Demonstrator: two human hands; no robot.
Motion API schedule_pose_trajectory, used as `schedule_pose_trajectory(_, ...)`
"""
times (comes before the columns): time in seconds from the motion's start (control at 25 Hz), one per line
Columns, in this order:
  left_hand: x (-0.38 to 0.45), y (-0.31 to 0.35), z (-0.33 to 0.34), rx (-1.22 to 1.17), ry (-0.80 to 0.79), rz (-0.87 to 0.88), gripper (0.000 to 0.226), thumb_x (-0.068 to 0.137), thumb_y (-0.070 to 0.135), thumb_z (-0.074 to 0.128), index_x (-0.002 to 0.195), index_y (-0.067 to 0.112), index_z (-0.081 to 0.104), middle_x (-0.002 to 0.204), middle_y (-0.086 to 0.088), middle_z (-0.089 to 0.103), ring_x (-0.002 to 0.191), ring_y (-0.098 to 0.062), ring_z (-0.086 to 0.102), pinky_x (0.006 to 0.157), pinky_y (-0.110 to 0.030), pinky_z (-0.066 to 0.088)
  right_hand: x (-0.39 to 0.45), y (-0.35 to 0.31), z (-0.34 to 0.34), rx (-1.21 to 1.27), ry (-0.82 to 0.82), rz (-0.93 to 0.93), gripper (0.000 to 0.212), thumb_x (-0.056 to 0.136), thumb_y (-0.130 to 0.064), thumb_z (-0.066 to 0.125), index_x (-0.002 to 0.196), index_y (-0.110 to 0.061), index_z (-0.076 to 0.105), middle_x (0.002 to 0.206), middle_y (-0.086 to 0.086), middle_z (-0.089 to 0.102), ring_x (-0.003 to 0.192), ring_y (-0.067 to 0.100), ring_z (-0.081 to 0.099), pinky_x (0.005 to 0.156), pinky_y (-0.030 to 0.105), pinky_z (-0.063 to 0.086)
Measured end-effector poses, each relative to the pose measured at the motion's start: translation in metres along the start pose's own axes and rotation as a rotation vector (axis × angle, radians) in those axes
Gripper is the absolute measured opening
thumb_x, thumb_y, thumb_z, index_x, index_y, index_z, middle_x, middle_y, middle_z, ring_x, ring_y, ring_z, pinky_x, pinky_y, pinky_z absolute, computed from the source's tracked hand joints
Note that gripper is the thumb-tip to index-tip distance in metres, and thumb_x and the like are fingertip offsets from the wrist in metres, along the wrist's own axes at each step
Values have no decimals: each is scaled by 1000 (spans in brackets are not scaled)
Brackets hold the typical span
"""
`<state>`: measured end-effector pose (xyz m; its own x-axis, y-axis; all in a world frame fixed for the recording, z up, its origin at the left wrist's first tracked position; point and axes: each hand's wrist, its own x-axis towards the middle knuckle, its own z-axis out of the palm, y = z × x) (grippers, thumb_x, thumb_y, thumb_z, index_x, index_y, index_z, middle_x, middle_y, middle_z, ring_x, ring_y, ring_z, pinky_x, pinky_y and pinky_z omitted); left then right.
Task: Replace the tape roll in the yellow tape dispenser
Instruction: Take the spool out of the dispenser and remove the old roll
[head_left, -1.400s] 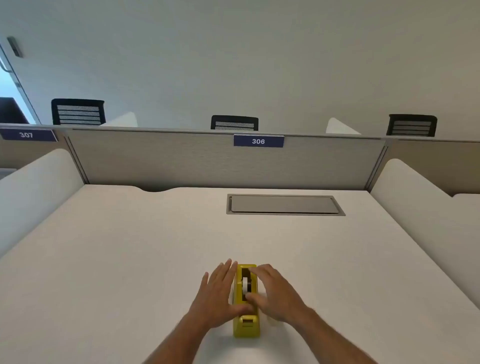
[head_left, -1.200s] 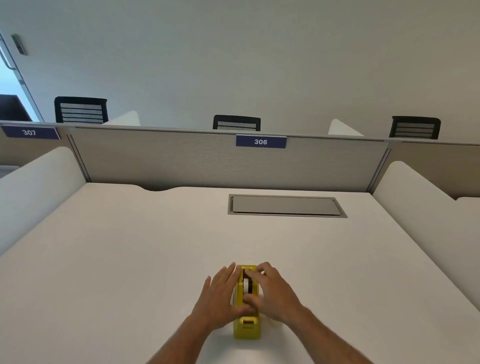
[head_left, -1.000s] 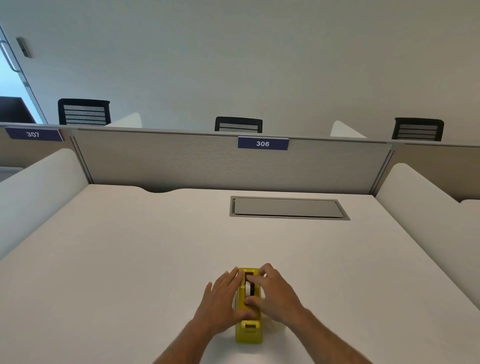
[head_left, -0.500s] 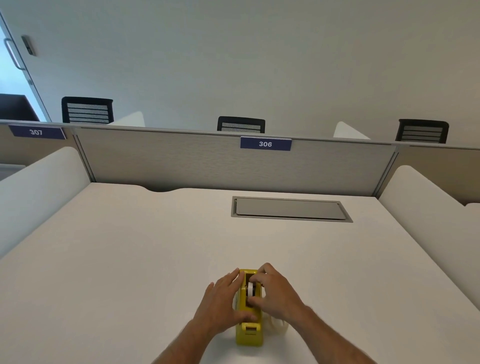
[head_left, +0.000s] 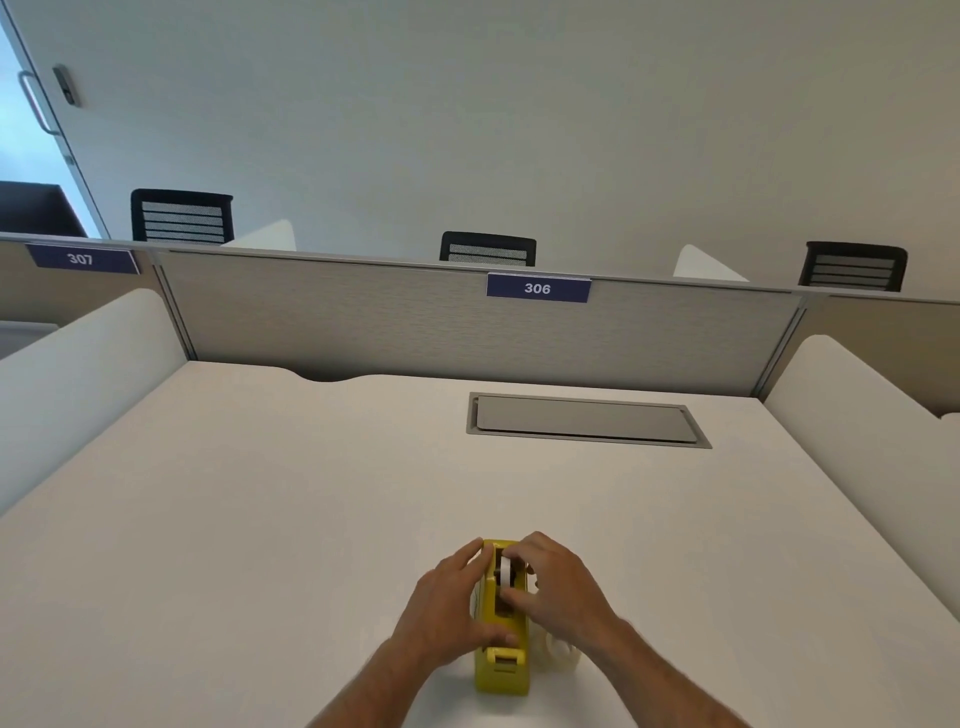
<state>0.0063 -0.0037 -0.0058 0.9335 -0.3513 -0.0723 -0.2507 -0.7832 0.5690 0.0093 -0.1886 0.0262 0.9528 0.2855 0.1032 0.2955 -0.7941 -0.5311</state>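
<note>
A yellow tape dispenser (head_left: 501, 670) stands on the white desk (head_left: 260, 519), its cutter end towards me. My left hand (head_left: 447, 605) grips its left side, thumb across the top near the cutter. My right hand (head_left: 558, 587) pinches a white tape roll (head_left: 505, 569) that sits in the dispenser's slot, with its upper edge standing above the yellow walls. A second, clear tape roll (head_left: 561, 653) lies on the desk just right of the dispenser, partly hidden under my right wrist.
A grey cable hatch (head_left: 584, 420) is set into the desk further back. A grey partition (head_left: 415, 322) with a "306" label closes the far edge, and white rounded side dividers (head_left: 857, 405) flank the desk. Black chairs stand beyond the partition.
My right hand's fingers have closed around the white roll, which now sits slightly higher in the slot. My left hand stays on the dispenser's side. The camera has shifted a little.
</note>
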Motion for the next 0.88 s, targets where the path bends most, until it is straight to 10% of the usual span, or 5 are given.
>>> schedule_pose_trajectory(0.24, -1, 4, -1, -62, 85, 8, 93, 75, 57, 75, 151, 35, 28, 158, 18, 27, 144, -8, 27, 116, -25, 23, -1, 6, 5, 29, 18, -1, 42, 75, -45, 65, 116, -35, 62, 104, -20, 60, 91, 1, 54, 76, 19, 51)
schedule_pose_trajectory(0.4, -4, 12, -2, -156, 114, 37, 69, 76, 36, 78, 132, 52, 42, 114, 59, 36, 115, 15, 40, 93, 1, 25, 0, 9, 3, 58, 5, -5, 41, 72, -42, 65, 112, -37, 63, 95, -24, 58, 87, 0, 55, 74, 19, 52)
schedule_pose_trajectory(0.88, 1, 14, -3, -270, 215, -51, 54, 83, 26, 77, 129, 45, 58, 127, 17, 64, 119, -4, 53, 99, -17, 34, 4, 10, -2, 151, -6, -9, 36, 70, -46, 71, 102, -38, 58, 96, -17, 65, 89, 7, 60, 75, 21, 55)
